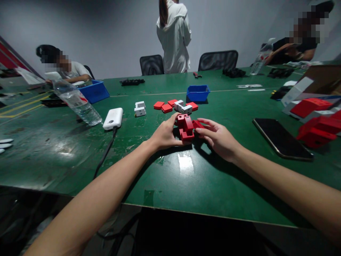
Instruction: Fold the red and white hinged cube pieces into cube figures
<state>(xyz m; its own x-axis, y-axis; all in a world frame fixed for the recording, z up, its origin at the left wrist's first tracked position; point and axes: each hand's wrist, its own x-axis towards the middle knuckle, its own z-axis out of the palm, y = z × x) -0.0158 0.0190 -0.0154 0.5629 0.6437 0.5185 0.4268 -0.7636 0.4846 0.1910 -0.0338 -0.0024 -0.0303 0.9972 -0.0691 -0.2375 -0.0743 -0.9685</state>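
Note:
My left hand [167, 132] is closed around a red plastic bracket-like part [185, 127] with a curved middle and a small hole at its top corner. From the right, my right hand [217, 137] pinches a smaller red piece [197, 124] beside that part; whether the two touch I cannot tell. Just beyond my hands lie several flat red blocks [167, 108] and a white notched part [183, 107]. Another white notched part [140, 108] stands farther left.
A white power bank [113, 118] with a black cable sits left, near a tilted water bottle [77, 101]. Blue bins [198, 93] stand farther back. On the right are a phone [282, 138] and more red parts [318, 131]. Three people are around the green table [165, 177].

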